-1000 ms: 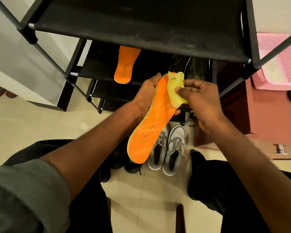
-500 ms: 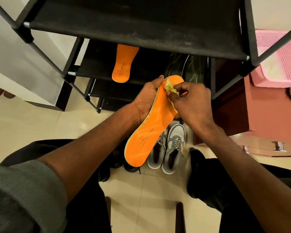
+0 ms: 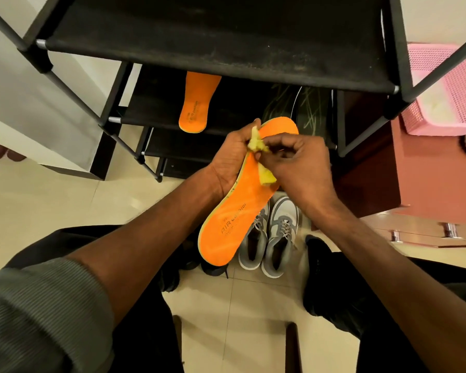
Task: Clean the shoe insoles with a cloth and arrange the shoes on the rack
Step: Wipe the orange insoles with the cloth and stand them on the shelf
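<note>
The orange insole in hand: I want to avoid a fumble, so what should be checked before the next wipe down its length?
1. Left hand grips the orange foam insole along its edge: ok.
2. Right hand pinches the crumpled yellow cloth: ok.
3. Cloth touches the insole face: ok.
4. Heel end hangs free above the grey lace-up sneakers: ok.
5. Second orange insole lies on the black rack shelf, out of the way: ok.
6. Insole face clean: cannot tell.
</note>
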